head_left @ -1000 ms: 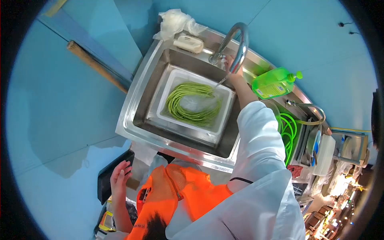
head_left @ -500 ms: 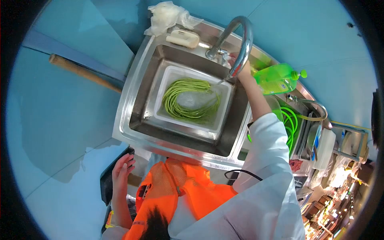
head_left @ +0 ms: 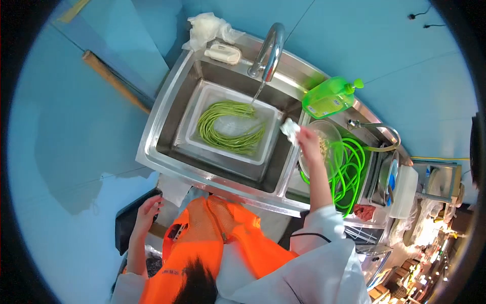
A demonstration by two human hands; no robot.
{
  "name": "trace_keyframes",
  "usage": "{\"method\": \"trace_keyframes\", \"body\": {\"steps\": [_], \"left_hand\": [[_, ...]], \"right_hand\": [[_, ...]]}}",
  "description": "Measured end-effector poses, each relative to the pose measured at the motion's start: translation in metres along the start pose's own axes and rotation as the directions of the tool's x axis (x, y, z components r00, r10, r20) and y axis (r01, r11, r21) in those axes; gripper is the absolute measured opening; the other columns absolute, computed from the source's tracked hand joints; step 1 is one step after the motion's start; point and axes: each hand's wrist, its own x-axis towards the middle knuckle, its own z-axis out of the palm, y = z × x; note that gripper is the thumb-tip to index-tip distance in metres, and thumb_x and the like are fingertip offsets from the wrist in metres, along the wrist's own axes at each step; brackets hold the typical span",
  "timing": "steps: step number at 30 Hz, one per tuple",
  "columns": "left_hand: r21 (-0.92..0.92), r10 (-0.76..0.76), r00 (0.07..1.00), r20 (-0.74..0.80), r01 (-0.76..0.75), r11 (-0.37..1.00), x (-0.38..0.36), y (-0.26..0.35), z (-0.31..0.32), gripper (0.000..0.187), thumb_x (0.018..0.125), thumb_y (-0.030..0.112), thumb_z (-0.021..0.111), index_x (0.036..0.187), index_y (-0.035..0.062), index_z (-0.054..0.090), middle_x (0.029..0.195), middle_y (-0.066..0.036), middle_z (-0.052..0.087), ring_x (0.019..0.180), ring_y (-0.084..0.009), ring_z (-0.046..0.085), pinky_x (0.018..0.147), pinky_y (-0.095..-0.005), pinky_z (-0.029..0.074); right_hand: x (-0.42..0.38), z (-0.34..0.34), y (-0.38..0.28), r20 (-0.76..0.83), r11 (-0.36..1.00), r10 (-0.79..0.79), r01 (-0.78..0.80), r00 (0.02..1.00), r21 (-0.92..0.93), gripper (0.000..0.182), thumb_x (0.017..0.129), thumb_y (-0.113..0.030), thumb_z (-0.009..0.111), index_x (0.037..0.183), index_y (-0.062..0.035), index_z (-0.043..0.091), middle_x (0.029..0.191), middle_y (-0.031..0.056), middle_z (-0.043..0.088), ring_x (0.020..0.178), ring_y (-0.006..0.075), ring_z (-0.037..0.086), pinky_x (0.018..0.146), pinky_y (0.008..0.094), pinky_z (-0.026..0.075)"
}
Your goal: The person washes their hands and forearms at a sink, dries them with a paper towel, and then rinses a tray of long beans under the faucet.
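Observation:
My right hand (head_left: 310, 144) is closed on a crumpled white tissue (head_left: 290, 130), held over the divider between the two sink basins. My left hand (head_left: 148, 211) hangs in front of the sink at the lower left, fingers loosely bent and apart, with nothing in it. A bundle of long green beans (head_left: 206, 127) lies curled in a white plastic tub (head_left: 263, 156) inside the large basin. From the tall curved faucet (head_left: 276, 43), a thin stream of water runs down into that tub.
The steel sink (head_left: 152, 144) has a green soap bottle (head_left: 328, 99) lying on its back ledge. In the right basin are a clear bowl (head_left: 331, 133) and a coiled green hose (head_left: 349, 169). A white scrub brush (head_left: 223, 53) and a plastic bag (head_left: 207, 30) sit at the back left.
My right hand has come away from the faucet's base toward me, bringing the white tissue over the basin divider. The view has shifted slightly. My left hand stays low.

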Motion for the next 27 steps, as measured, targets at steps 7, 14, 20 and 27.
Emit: {"method": "trace_keyframes", "body": {"steps": [7, 14, 20, 27], "left_hand": [[0.265, -0.239, 0.968, -0.075, 0.25, 0.931, -0.021, -0.274, -0.074, 0.034, 0.085, 0.034, 0.057, 0.109, 0.0098, 0.056, 0.1, -0.002, 0.06, 0.082, -0.0089, 0.056, 0.069, -0.0267, 0.044], [0.636, -0.29, 0.95, 0.113, 0.155, 0.756, 0.013, -0.305, 0.001, 0.033, 0.083, 0.036, 0.058, 0.1, 0.0076, 0.058, 0.095, -0.005, 0.061, 0.078, -0.0128, 0.057, 0.066, -0.0294, 0.044], [0.725, -0.183, 0.937, 0.298, -0.097, 0.682, 0.052, -0.253, 0.07, 0.033, 0.082, 0.037, 0.059, 0.093, 0.0057, 0.059, 0.091, -0.008, 0.062, 0.075, -0.0161, 0.058, 0.062, -0.0318, 0.044], [0.815, -0.185, 0.925, 0.333, -0.184, 0.55, 0.057, -0.239, 0.088, 0.035, 0.08, 0.038, 0.061, 0.085, 0.0035, 0.06, 0.086, -0.011, 0.062, 0.072, -0.0199, 0.059, 0.059, -0.0346, 0.044]], "right_hand": [[-0.184, -0.049, 0.078, -0.007, 0.391, 0.075, -0.023, 0.997, 0.92, 0.028, 0.082, -0.013, 0.058, 0.11, -0.0076, 0.053, 0.098, 0.004, 0.06, 0.085, 0.0161, 0.056, 0.083, 0.0366, 0.044], [-0.279, -0.075, 0.147, -0.216, 0.194, 0.348, 0.155, 0.912, 0.969, 0.015, 0.088, -0.018, 0.051, 0.099, -0.0079, 0.056, 0.089, 0.0029, 0.061, 0.08, 0.0161, 0.058, 0.073, 0.0322, 0.047], [-0.304, -0.077, 0.128, -0.314, 0.216, 0.392, 0.245, 0.865, 0.945, 0.014, 0.087, -0.018, 0.052, 0.095, -0.0069, 0.055, 0.085, 0.0033, 0.061, 0.077, 0.0177, 0.059, 0.072, 0.0326, 0.048], [-0.31, -0.071, 0.121, -0.243, 0.225, 0.365, 0.168, 0.899, 0.96, 0.014, 0.086, -0.016, 0.053, 0.096, -0.0066, 0.055, 0.085, 0.0028, 0.061, 0.077, 0.0169, 0.058, 0.072, 0.0319, 0.047]]}}
